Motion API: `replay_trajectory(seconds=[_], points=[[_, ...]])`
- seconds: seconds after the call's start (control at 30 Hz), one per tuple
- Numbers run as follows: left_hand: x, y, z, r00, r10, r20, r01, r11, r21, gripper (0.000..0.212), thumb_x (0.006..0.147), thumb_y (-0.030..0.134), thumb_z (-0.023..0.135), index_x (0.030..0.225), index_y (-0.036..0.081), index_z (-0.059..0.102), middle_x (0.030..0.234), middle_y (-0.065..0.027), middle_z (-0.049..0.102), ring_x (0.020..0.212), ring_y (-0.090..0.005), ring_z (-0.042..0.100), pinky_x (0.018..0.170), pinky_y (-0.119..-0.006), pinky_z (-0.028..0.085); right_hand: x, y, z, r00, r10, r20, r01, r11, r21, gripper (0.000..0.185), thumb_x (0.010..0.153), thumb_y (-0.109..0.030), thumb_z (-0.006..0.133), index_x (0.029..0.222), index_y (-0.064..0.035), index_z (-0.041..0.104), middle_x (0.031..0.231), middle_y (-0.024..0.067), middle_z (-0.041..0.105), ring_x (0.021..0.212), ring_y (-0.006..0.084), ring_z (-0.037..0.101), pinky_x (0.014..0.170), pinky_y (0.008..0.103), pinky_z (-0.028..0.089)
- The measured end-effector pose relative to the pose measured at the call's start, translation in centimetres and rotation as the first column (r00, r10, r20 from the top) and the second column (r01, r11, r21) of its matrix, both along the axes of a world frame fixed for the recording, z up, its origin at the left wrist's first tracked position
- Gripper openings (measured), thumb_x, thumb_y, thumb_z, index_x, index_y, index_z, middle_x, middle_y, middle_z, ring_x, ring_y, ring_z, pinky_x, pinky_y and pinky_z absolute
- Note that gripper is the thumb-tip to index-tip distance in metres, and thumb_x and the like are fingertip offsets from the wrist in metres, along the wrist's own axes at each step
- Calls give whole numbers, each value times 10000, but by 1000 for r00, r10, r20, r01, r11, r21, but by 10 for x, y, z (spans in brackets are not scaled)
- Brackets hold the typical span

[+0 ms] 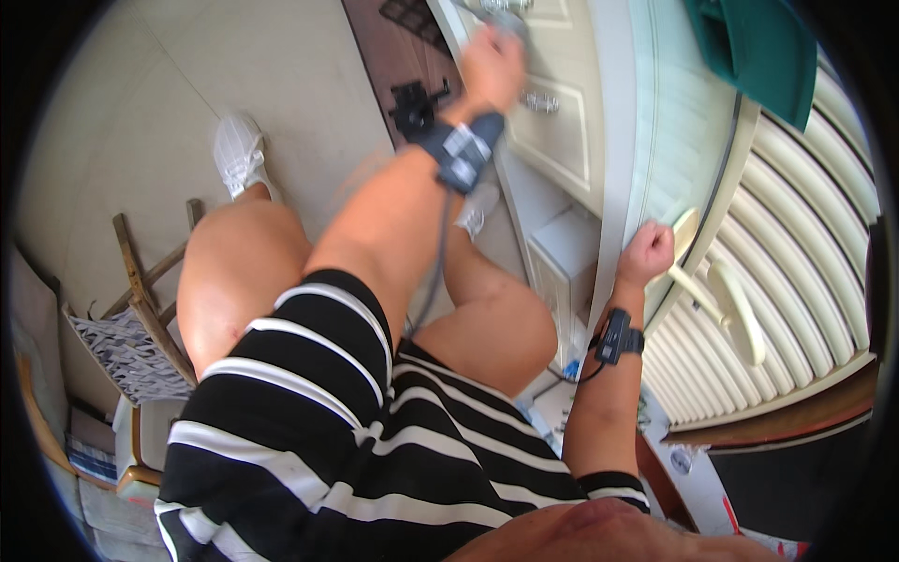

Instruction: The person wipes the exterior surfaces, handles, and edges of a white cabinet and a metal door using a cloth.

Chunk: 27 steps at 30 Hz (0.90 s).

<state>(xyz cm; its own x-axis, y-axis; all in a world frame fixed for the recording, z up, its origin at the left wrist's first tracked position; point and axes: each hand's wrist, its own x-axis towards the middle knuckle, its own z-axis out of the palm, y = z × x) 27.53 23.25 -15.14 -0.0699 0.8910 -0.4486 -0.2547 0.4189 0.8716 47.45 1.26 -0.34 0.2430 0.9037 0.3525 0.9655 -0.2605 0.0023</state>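
My left hand (pixel 494 64), blurred, is closed on a grey cloth-like item (pixel 509 27) at the cream drawer fronts (pixel 555 144). One ornate clear handle (pixel 539 102) sits just right of that hand, and another handle (pixel 507 4) shows at the top edge. My right hand (pixel 647 251) is curled into a fist by the pale green cabinet surface (pixel 657 140), with nothing visible in it. Behind the fist is a cream fixture with two rounded ends (pixel 734 309). Dark devices are strapped to both wrists, and a black mount (pixel 414 107) shows by the left one.
A small wooden stool with a woven seat (pixel 130 344) stands left of my knees. Below the drawers is a white box-like unit (pixel 562 246). Cream ribbed slats (pixel 786 267) and a dark green object (pixel 765 56) lie to the right. A cable (pixel 437 267) runs from the left wrist.
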Motion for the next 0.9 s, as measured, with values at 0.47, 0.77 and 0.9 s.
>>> replay_trajectory(seconds=[0.47,0.77,0.9], points=[[19,10,59,964,56,-261,92,848,522,514,726,-53,529,1225,-39,409,1216,-228,475,1173,-444,382,957,-509,311,18,-20,-8,888,90,452,-3,982,-190,78,919,-120,552,947,-56,588,822,49,568,738,172,573,638,277,496],[-3,102,35,897,262,-355,40,753,657,432,761,0,525,1183,-35,438,1189,-225,517,1144,-451,409,939,-508,340,15,-23,-1,972,-143,189,209,894,-396,251,850,-137,645,1076,-42,591,1015,88,628,908,205,610,802,347,501],[6,121,9,942,220,-255,-88,892,444,219,805,29,497,1008,-41,458,1072,-238,536,1055,-450,446,897,-502,370,27,-38,-6,952,16,304,74,956,-282,127,862,-77,589,985,-51,609,901,78,620,844,212,612,727,313,515]])
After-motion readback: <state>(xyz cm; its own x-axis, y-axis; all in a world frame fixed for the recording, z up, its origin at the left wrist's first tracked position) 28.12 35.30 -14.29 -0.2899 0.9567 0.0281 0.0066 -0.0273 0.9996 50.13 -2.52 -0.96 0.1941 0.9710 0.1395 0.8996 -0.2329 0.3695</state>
